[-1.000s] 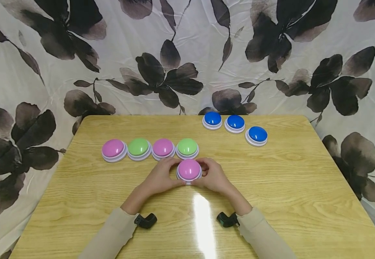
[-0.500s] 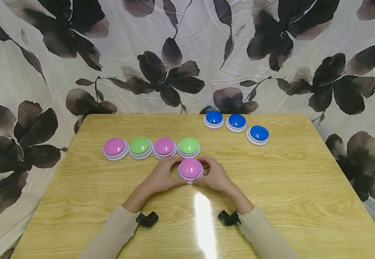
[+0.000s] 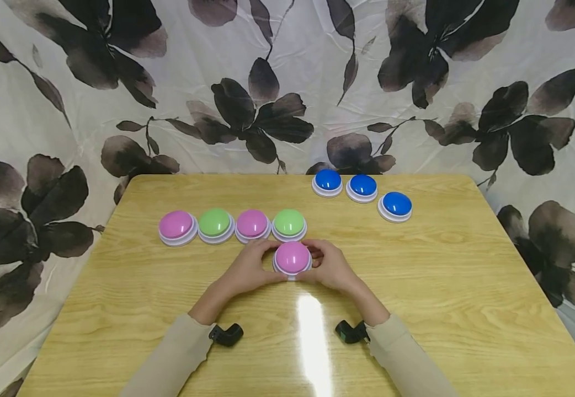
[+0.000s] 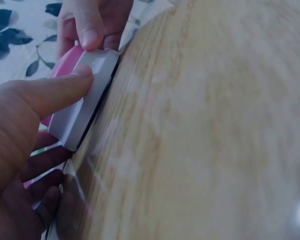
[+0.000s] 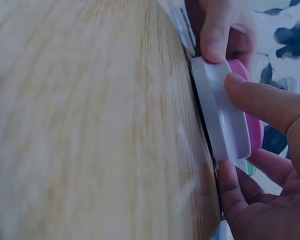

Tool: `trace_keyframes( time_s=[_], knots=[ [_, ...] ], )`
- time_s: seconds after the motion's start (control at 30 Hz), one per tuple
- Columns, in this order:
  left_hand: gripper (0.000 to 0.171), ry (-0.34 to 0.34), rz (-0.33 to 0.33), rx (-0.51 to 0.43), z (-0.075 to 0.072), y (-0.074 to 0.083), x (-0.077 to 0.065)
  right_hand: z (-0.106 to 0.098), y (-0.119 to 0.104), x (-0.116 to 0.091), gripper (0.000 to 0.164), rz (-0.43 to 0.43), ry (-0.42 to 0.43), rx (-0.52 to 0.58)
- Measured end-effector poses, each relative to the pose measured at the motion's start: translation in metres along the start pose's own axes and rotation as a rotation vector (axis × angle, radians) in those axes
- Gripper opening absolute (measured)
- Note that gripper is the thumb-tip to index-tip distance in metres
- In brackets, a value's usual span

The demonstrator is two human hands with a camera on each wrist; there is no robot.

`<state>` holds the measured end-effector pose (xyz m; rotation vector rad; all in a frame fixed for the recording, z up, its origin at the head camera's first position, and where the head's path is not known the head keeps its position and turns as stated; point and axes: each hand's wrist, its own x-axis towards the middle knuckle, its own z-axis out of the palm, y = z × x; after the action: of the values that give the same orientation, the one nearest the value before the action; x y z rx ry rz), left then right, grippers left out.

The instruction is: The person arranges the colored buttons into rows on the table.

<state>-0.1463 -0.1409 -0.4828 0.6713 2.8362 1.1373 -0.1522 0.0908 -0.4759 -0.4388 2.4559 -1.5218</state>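
Both hands hold one pink push button [image 3: 292,257] with a white round base, near the middle of the table. My left hand [image 3: 250,269] grips its left side, and my right hand [image 3: 330,268] grips its right side. In the left wrist view, the left thumb presses the white base [image 4: 92,95] while fingers curl beneath the far side. The right wrist view has the right thumb on the base's near edge and fingers round the other side. The button's base [image 5: 222,115] sits at or just above the tabletop. Right behind it stands a green button [image 3: 289,223].
A row continues left with a pink button [image 3: 252,224], a green button [image 3: 214,223] and another pink button [image 3: 176,225]. Three blue buttons [image 3: 363,186] stand at the back right, near the table's [image 3: 441,275] far edge. A flowered cloth [image 3: 168,66] hangs behind.
The head view has shifted slightly. Both hands keep their grip on the pink button, and the other buttons stay in place.
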Motion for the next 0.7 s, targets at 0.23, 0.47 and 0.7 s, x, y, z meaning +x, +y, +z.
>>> trace_keyframes(
  time_s=[0.23,0.47,0.7],
  knots=[
    [0.073,-0.005,0.008,0.003,0.0018,-0.0027,0.0022,-0.0015,-0.0017,-0.0005,0.074,-0.009,-0.014,-0.021],
    [0.073,-0.016,0.003,-0.018,0.0021,-0.0033,0.0032,-0.0027,-0.0036,-0.0015,0.072,-0.010,-0.012,-0.024],
    [0.073,-0.012,-0.011,-0.031,0.0029,-0.0042,0.0028,-0.0012,-0.0013,0.0000,0.073,-0.008,-0.012,-0.018]
  ],
)
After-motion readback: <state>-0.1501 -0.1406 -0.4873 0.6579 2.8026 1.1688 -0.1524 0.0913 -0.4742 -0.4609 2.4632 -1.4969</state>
